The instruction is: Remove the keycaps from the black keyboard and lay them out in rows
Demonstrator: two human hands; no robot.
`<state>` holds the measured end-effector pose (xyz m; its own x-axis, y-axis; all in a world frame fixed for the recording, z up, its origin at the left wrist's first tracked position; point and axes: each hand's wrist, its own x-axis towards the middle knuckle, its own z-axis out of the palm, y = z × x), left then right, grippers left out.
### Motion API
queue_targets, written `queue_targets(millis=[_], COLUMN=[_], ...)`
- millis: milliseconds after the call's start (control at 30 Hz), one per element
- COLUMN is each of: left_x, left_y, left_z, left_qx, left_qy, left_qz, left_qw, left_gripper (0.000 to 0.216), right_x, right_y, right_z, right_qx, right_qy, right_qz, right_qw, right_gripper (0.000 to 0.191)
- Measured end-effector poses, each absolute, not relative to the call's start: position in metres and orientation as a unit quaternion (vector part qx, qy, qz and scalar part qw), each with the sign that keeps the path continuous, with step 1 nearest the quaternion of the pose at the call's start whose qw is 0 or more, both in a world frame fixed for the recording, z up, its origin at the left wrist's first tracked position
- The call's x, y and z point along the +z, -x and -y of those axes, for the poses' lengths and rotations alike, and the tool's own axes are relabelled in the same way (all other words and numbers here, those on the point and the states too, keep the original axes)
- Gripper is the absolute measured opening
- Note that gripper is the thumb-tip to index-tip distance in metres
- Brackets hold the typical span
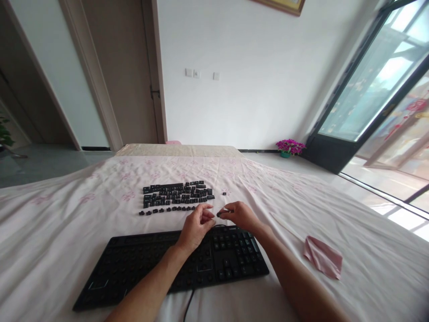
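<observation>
A black keyboard (140,264) lies on the pale cloth in front of me, most of its left and middle keys removed. Above its top edge my right hand (239,215) pinches a small black keycap (219,213) between thumb and fingers. My left hand (196,226) hovers just left of it with fingers curled, its fingertips close to the keycap; I see nothing in them. Several loose black keycaps (176,195) are laid out in rows on the cloth beyond my hands. One keycap (224,193) lies apart to their right.
A folded pink cloth (323,258) lies on the covered table (67,214) to the right of the keyboard. The keyboard's cable (188,306) runs toward me. A pot of purple flowers (290,146) stands on the floor by the glass door (372,94).
</observation>
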<state>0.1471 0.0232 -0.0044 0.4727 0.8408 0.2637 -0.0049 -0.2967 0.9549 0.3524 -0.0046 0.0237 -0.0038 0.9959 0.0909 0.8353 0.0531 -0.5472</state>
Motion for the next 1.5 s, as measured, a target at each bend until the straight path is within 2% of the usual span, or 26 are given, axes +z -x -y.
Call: queue_targets(millis=[167, 300, 633, 867, 1500], left_x=[-0.005, -0.003, -0.003, -0.002, -0.007], left_y=[-0.149, -0.149, -0.15, -0.15, -0.151], left_z=[-0.021, -0.019, -0.018, -0.019, -0.021], left_qx=[0.391, 0.37, 0.363, 0.36, 0.357], left_qy=[-0.73, -0.745, -0.751, -0.752, -0.768], left_qz=[-0.32, -0.325, -0.323, -0.323, -0.313], left_qw=[0.46, 0.449, 0.447, 0.447, 0.43], left_gripper=[0.04, 0.037, 0.031, 0.031, 0.024], right_x=[0.02, 0.011, 0.0, 0.004, 0.003], right_y=[-0.39, -0.403, -0.409, -0.406, -0.411], right_z=[-0.029, -0.048, -0.057, -0.062, -0.078], right_qx=[0.076, 0.057, 0.036, 0.013, 0.074], right_qy=[0.789, 0.809, 0.8, 0.779, 0.716], right_qz=[0.579, 0.558, 0.579, 0.606, 0.674], right_qw=[0.189, 0.175, 0.155, 0.16, 0.164], right_gripper=[0.026, 0.025, 0.027, 0.035, 0.02])
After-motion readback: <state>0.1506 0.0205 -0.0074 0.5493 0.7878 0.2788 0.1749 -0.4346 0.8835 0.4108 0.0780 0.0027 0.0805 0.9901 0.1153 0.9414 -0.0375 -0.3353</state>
